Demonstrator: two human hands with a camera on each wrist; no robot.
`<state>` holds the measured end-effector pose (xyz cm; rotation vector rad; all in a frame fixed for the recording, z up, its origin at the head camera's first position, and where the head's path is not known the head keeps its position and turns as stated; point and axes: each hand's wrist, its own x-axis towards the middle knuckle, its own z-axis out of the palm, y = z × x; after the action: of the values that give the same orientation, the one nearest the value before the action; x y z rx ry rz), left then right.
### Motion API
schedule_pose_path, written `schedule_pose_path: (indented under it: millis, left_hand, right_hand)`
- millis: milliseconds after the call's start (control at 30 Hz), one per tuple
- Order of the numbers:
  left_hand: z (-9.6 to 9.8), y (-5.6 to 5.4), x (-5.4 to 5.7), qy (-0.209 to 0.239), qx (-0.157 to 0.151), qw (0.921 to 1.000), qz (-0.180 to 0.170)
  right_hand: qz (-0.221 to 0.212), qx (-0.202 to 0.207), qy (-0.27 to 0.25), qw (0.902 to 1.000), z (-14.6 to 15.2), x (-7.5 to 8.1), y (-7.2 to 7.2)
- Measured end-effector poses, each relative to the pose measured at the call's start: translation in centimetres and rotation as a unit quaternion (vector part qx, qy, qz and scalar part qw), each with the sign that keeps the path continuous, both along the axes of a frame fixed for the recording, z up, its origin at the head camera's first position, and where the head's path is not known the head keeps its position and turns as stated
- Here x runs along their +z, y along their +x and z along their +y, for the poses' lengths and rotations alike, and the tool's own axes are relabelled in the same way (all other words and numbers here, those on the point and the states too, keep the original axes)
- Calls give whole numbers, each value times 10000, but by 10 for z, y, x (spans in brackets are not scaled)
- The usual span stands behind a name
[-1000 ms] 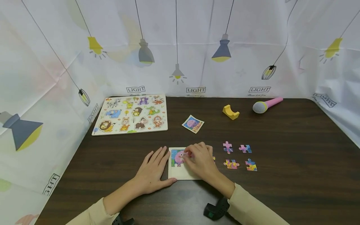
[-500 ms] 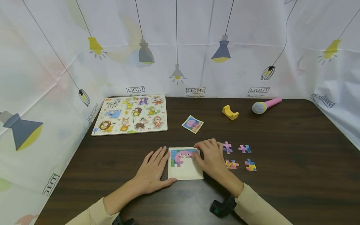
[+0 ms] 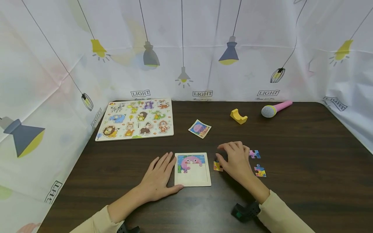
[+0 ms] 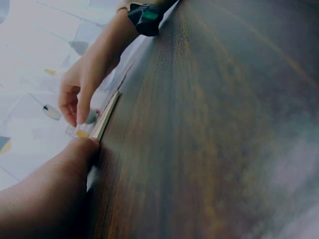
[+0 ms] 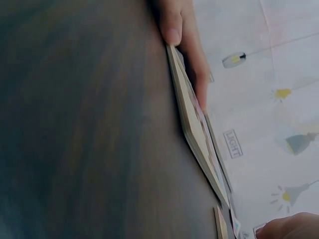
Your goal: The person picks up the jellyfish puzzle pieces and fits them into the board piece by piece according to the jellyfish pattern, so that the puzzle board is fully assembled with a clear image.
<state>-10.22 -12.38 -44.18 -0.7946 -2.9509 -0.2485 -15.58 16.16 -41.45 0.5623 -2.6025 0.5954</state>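
Note:
A square wooden jigsaw tray (image 3: 193,177) lies on the table, with pink and blue picture pieces (image 3: 186,163) filling its top row and part of its left side. My left hand (image 3: 158,179) lies flat, fingers spread along the tray's left edge, thumb at its lower left corner. To the right of the tray, my right hand (image 3: 237,163) hovers low over loose pieces, thumb and forefinger apart with nothing showing between them. A yellow jigsaw piece (image 3: 218,166) lies by its thumb. Past the hand lie a pink-and-blue piece (image 3: 254,154) and a blue-and-yellow piece (image 3: 260,171). Other pieces are hidden beneath the hand.
Behind the tray lies a small picture card (image 3: 199,128). An animal puzzle board (image 3: 137,113) is at the back left. Towards the back right are a yellow curved block (image 3: 239,116) and a pink toy microphone (image 3: 276,109). A printed white cloth (image 3: 169,32) borders the table.
My right hand has moved right, off the tray, uncovering its right side and the yellow piece. It now covers two loose pieces that showed before. The left hand has stayed put.

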Motion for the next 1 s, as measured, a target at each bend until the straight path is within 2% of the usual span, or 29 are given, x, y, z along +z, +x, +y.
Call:
schedule_pose_path:
  millis: [133, 400, 633, 1000]
  left_hand:
    - [0, 0, 0, -27, -5, 10000, -20]
    - [0, 0, 0, 1, -28, 10000, -4]
    - [0, 0, 0, 4, -63, 10000, 4]
    - [-1, 0, 0, -23, -7, 10000, 22]
  right_hand:
    - [122, -47, -17, 9999, 12, 1, -6]
    - [-582, -510, 108, 9969, 35, 0, -14]
    - [-692, -639, 339, 9950, 48, -6, -14]
    - [-872, -309, 306, 9952, 54, -9, -16]
